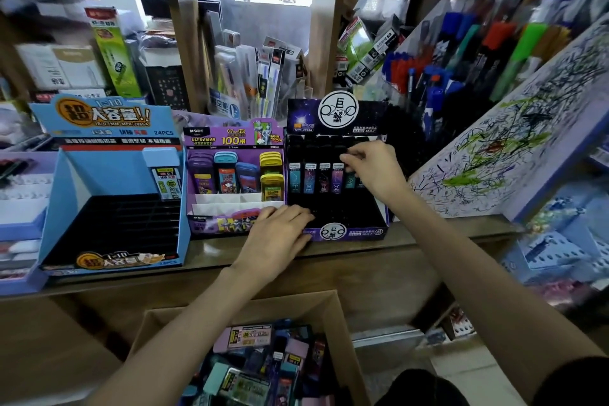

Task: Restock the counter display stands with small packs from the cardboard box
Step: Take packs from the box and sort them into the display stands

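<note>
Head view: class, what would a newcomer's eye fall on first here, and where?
In the centre, the right grip pinches a small pack in the back row of the black display stand, while the left grip rests on its front edge. To the left, the blue display stand shows one lone pack. At the right slants a scribbled board.

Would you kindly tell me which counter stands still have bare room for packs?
Blue stand: nearly bare, black slots forward of lone pack. Black stand: free front rows between left hand and right hand, which pinches a teal pack. Purple stand: back rows crowded, white front tiers free.
</note>
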Tool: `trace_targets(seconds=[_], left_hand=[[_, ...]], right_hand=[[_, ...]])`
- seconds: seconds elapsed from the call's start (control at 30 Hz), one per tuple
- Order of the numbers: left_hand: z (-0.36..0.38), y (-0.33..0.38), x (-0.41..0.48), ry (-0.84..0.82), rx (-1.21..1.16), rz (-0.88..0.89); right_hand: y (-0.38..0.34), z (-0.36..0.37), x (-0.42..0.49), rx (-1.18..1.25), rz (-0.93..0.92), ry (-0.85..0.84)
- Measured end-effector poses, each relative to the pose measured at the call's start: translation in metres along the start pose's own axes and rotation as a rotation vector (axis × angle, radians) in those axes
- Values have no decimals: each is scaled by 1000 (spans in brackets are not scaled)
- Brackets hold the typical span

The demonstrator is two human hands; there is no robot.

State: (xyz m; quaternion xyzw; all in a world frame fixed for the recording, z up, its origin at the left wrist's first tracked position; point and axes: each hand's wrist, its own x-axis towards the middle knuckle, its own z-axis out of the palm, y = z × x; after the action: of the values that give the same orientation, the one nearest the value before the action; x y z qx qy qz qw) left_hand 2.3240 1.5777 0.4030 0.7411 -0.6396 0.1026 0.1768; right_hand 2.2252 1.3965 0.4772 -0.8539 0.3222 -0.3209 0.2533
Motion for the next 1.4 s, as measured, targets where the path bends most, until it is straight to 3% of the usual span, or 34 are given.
trace_targets(seconds=[0.23, 0.37, 0.57, 0.77, 0.97, 1.1, 1.27, 1.4], left_hand=[[-24, 10, -23, 55, -103, 1], [-31, 10, -71, -10, -282, -61], [16, -8, -163, -214, -417, -318], [80, -27, -250, -423, -416, -505], [111, -32, -281, -449, -205, -809], [119, -29, -282, -606, -321, -840], [118, -25, -288, -522, -429, -726], [117, -31, -287, -241, -441, -788]], right_hand=[[-13, -20, -19, -232, 0, 1], [-24, -33, -66, -126, -113, -39], [-9, 2, -171, 16, -109, -437], [50, 95, -262, -35, 167, -821], [65, 165, -289, -4, 493, -683], [55, 198, -289, -10, 570, -697], [49, 218, -303, -248, 472, -662], [54, 215, -309, -153, 452, -660]])
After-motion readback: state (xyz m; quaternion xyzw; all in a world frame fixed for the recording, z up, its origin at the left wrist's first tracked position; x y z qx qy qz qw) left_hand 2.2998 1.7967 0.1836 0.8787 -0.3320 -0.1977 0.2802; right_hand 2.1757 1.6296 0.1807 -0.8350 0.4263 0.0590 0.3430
